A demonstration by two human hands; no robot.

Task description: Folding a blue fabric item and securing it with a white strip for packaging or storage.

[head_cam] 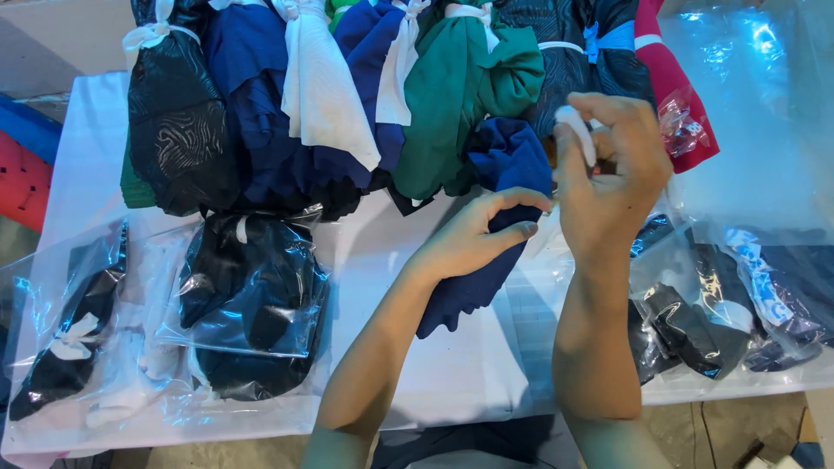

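My left hand (pixel 486 230) grips a rolled navy-blue cloth bundle (pixel 504 165) that lies on the white table (pixel 417 347), fingers curled over its middle. My right hand (pixel 612 169) is raised just right of it, pinching a short white strip (pixel 578 130) between thumb and fingers above the bundle. The two hands nearly touch. The lower end of the navy bundle trails toward me under my left wrist.
A row of tied cloth bundles lies along the far edge: black (pixel 178 130), navy (pixel 252 95), white (pixel 321 87), green (pixel 452 104), red (pixel 673 78). Clear plastic bags holding dark cloth sit at the left (pixel 252 304) and right (pixel 730 295). The table's front edge is close.
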